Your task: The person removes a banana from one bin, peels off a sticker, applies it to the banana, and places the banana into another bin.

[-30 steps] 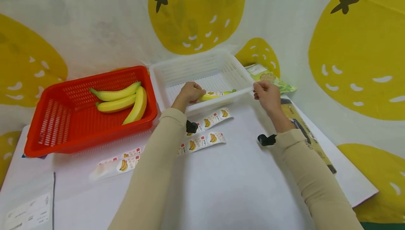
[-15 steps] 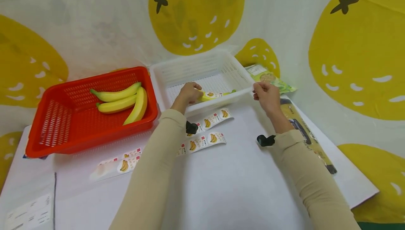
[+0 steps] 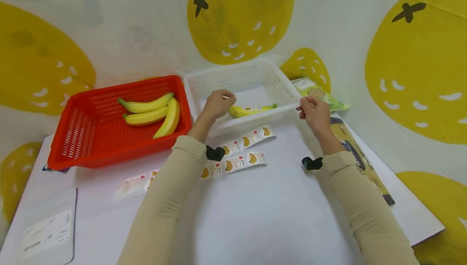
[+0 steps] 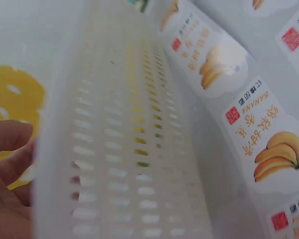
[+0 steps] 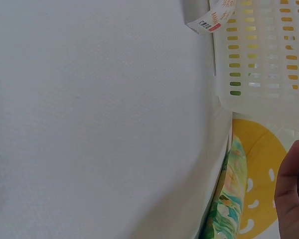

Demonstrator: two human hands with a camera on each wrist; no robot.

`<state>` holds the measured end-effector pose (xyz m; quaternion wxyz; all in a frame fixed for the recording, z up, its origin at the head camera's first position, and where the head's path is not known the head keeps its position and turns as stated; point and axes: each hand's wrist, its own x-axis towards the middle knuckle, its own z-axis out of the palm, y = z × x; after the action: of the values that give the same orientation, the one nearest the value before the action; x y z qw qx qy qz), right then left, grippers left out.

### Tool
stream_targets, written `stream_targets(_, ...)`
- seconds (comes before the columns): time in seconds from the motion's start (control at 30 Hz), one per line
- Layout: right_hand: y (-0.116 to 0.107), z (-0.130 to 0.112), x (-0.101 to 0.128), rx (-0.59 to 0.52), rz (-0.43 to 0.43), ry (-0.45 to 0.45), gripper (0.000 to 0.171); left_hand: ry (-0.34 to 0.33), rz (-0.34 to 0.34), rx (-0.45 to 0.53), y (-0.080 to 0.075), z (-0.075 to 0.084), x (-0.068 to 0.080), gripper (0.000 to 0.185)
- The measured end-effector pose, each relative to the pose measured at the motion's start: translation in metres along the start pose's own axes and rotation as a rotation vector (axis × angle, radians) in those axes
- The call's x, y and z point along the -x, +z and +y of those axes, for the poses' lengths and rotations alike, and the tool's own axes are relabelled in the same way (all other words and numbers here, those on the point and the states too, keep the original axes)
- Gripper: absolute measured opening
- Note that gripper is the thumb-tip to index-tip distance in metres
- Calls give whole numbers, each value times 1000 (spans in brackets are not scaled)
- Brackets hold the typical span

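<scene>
A banana (image 3: 238,112) with a label on it lies along the near wall inside the white basket (image 3: 262,116). Just left of this banana, my left hand (image 3: 219,103) is over the basket with its fingers loosely bent and nothing held. The left wrist view shows its fingers (image 4: 12,130) apart, beyond the slotted wall. My right hand (image 3: 315,113) pinches the rim at the basket's near right corner; only part of that hand (image 5: 292,194) shows in the right wrist view. Strips of banana stickers (image 3: 233,163) lie on the table in front of the basket.
To the left, a red basket (image 3: 120,147) holds several bananas (image 3: 147,116). A green printed bag (image 3: 321,97) and a long gold-and-black package (image 3: 359,159) lie at the right. A grey pouch (image 3: 49,228) is at the front left, on the white table (image 3: 277,212).
My left hand has let go of the banana in the white basket and risen slightly off it. The right hand keeps its place at the corner. The head view has shifted slightly.
</scene>
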<state>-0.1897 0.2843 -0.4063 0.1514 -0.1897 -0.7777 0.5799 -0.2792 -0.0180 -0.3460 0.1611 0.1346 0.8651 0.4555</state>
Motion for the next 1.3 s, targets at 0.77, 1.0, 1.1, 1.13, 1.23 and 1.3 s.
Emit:
stream_targets(0.77,-60,3,-22,95,31,102,19,-334,758,28,-196,-138,174,52)
stream_targets(1.0,-71,4,-22,81,28,160,21,-474,686,427,-194,-164,161,56)
stream_targets(1.1,-69,3,-23,86,27,160,21,-479,678,571,-193,-168,159,55)
stream_targets(1.13,-69,3,-23,89,30,157,21,-482,684,596,-193,-168,160,54)
stream_targets(1.23,-66,1,-24,102,32,155,21,-475,711,632,-195,-170,162,52)
stream_targets(1.3,-64,0,-24,109,33,157,21,-473,725,644,-197,-170,163,50)
